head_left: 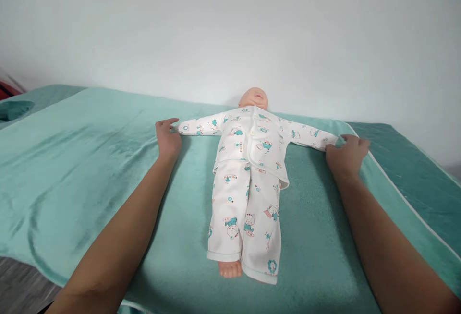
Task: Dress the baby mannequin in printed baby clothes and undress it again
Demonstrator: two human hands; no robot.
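Observation:
A baby doll [256, 97] lies on its back, its head toward the wall. It wears a white printed pajama top [264, 134] and matching pajama pants [230, 203]. The bare toes of one foot [230, 269] stick out of a pant leg; the other foot is hidden. Both sleeves are stretched out sideways. My left hand [168, 137] pinches the cuff of the left-side sleeve [201, 126]. At the opposite cuff, my right hand [346, 153] grips the end of the right-side sleeve [311, 136] between thumb and fingers. No doll hands show at the cuffs.
A light green blanket [97, 160] with folds at its left covers the surface under the doll. Darker green cloth [414, 165] shows beyond its right edge. A white wall [230, 35] stands close behind. Grey floor [21, 285] shows at lower left.

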